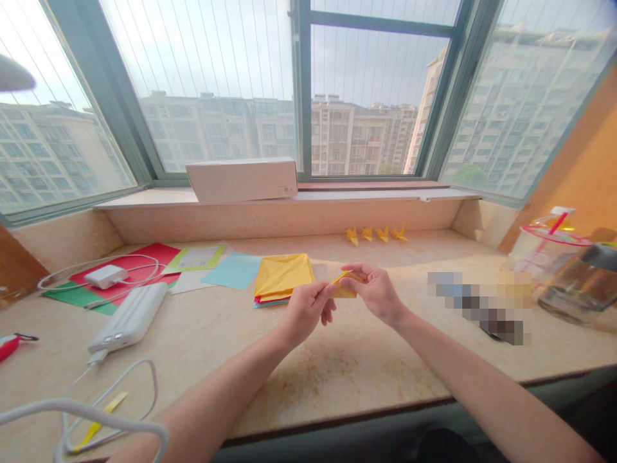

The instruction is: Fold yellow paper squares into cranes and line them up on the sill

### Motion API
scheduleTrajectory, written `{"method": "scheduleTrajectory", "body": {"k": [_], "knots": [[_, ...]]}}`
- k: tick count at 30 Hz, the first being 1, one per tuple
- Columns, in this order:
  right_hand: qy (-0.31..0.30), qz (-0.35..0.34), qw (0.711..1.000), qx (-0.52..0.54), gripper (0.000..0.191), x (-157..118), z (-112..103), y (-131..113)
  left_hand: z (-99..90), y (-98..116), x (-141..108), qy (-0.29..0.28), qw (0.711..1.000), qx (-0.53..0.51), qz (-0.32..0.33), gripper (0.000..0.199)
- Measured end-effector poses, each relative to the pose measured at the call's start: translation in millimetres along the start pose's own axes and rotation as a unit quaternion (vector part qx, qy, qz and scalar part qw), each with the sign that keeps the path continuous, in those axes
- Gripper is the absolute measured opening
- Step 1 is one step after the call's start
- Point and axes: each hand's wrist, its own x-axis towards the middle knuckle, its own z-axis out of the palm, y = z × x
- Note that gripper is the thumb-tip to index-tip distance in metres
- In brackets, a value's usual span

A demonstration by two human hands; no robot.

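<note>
Between both hands, just above the counter, is a small folded piece of yellow origami paper (346, 292). My left hand (308, 308) pinches its left side, thumb on top. My right hand (378, 292) has thumb and fingers closed on its right and upper edge. The fingers hide part of the folds. Just left of my left hand lies a stack of square paper (283, 273), yellow on top with red and blue edges below. Several small yellow paper cranes (382, 234) stand in a row at the back of the counter.
Coloured paper sheets (234, 269), a white charger (106, 276), a white power bank (129, 319) and looping cables lie at left. A white box (242, 181) sits on the window ledge. At right are a blurred-out item (477, 307), a glass jar (576, 283) and a cup with a red straw (542, 244).
</note>
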Motion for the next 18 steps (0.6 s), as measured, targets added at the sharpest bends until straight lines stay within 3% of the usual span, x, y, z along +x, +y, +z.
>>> {"method": "scheduleTrajectory", "body": {"k": [4, 10, 15, 18], "knots": [[0.008, 0.009, 1.000, -0.010, 0.035, 0.7, -0.4, -4.2, -2.0, 0.6, -2.0, 0.000, 0.999, 0.026, 0.020, 0.046], [0.010, 0.012, 1.000, 0.002, 0.036, 2.8, -2.9, -7.0, -0.4, 2.4, -1.8, -0.024, 1.000, 0.002, -0.006, 0.052], [-0.029, 0.021, 0.999, 0.012, 0.041, 4.1, -4.2, -6.8, 0.4, 0.2, -2.0, 0.010, 1.000, 0.004, 0.004, 0.055], [-0.012, 0.021, 1.000, 0.006, 0.039, 5.3, -4.2, -6.1, 0.9, 1.6, -2.4, 0.007, 1.000, 0.003, 0.000, 0.056]]}}
